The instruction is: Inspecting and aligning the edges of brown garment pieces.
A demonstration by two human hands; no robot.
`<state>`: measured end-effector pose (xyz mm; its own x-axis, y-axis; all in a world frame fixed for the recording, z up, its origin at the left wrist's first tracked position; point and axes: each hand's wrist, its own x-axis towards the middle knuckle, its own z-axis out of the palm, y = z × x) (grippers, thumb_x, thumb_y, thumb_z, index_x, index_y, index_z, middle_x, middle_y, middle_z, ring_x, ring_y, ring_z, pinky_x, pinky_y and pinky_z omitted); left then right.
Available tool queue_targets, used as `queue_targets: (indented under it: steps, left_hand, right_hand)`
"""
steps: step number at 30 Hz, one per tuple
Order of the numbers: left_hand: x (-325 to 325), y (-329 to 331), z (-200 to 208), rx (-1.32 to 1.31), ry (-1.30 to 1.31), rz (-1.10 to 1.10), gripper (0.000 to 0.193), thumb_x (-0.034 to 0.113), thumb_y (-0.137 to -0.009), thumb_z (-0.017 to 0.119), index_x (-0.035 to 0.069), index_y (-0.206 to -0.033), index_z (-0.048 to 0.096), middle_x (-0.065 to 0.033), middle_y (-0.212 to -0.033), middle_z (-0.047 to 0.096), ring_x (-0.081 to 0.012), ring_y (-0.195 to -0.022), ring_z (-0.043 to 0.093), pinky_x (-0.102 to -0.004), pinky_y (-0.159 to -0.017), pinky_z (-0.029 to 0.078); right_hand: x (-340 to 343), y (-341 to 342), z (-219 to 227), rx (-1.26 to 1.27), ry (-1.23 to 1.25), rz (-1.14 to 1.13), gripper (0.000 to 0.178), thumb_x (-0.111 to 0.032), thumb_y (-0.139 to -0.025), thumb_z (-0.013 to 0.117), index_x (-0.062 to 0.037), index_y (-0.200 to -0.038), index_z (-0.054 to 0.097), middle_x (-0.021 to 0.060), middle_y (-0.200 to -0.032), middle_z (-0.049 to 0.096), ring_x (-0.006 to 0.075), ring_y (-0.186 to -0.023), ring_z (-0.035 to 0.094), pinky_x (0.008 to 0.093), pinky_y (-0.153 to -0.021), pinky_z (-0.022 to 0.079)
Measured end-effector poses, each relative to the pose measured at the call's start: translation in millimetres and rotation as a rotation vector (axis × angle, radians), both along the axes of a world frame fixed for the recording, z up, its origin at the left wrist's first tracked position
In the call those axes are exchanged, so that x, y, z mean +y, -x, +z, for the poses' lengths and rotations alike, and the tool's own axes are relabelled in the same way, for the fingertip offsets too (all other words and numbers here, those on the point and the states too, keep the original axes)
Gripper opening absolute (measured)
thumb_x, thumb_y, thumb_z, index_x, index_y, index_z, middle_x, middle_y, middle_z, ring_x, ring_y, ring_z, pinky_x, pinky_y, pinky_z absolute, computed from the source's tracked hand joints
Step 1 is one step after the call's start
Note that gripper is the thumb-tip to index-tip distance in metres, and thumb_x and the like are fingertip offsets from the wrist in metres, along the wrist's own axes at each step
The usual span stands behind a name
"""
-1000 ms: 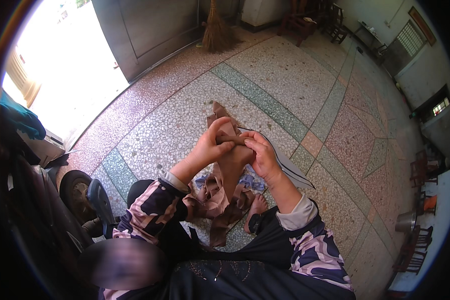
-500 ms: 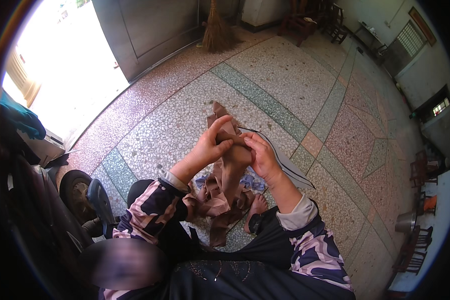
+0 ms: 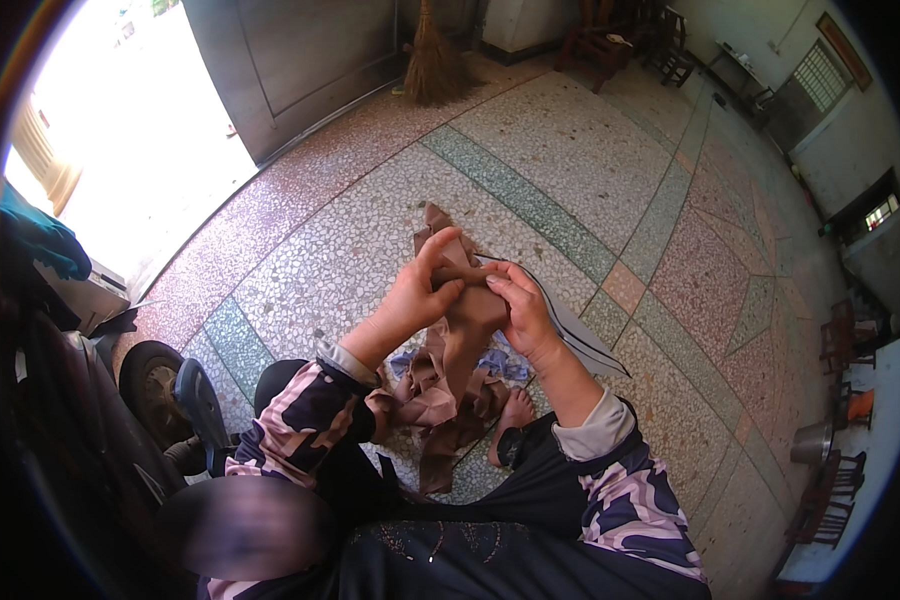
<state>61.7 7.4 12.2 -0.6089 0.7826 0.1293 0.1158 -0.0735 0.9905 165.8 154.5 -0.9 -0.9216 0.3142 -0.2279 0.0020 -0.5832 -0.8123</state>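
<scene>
A long piece of brown fabric (image 3: 467,335) hangs between my hands, its upper edge gathered into a fold. My left hand (image 3: 417,300) pinches the left end of that fold between thumb and fingers, the index finger raised. On the right side, my right hand (image 3: 522,312) grips the fold with thumb and fingertips close together. More brown strips lie crumpled below, between my bare feet, and one end sticks up beyond my hands. Scraps of blue-purple cloth (image 3: 505,364) show under the pile. What the fingers cover of the fabric is hidden.
A grey-white flat piece with dark edging (image 3: 585,340) lies on the terrazzo floor to the right. At left stand a wheel (image 3: 157,388) and a dark vehicle body. A straw broom (image 3: 434,62) leans by the metal door (image 3: 310,60). Wooden chairs (image 3: 832,500) line the right side.
Both hands keep their hold on the brown fabric and have barely moved. The fabric's hanging part has shifted slightly, and the left fingers have come a little lower.
</scene>
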Motion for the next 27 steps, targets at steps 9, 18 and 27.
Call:
queue_targets:
  steps: [9, 18, 27]
  left_hand:
    - [-0.3, 6.8, -4.3, -0.488, 0.019, -0.084, 0.058, 0.005, -0.085, 0.058, 0.004, -0.135, 0.029, -0.0129, -0.104, 0.06, -0.0161, -0.097, 0.057, -0.0269, -0.082, 0.046]
    - [2.0, 7.6, -15.1, -0.113, -0.052, -0.007, 0.058, 0.005, -0.081, 0.062, 0.007, -0.133, 0.034, -0.0067, -0.089, 0.06, -0.0127, -0.082, 0.057, -0.0248, -0.072, 0.046]
    - [-0.5, 7.2, -8.8, -0.491, 0.041, -0.114, 0.056, 0.005, -0.084, 0.059, 0.004, -0.133, 0.031, -0.0138, -0.106, 0.06, -0.0183, -0.1, 0.057, -0.0297, -0.085, 0.047]
  right_hand:
    - [4.0, -3.1, -3.6, 0.116, -0.058, -0.026, 0.021, -0.002, -0.083, 0.049, -0.0047, -0.105, 0.051, 0.0067, -0.096, 0.056, 0.0137, -0.087, 0.056, 0.0253, -0.077, 0.047]
    - [1.3, 0.5, -2.0, 0.028, 0.018, -0.01, 0.018, -0.006, -0.087, 0.047, -0.0047, -0.104, 0.05, 0.007, -0.096, 0.057, 0.0143, -0.088, 0.058, 0.0276, -0.077, 0.049]
    - [1.5, -2.0, -9.5, 0.087, -0.243, -0.006, 0.021, -0.004, -0.086, 0.046, -0.0035, -0.106, 0.049, 0.0051, -0.099, 0.054, 0.0114, -0.09, 0.053, 0.0246, -0.081, 0.044]
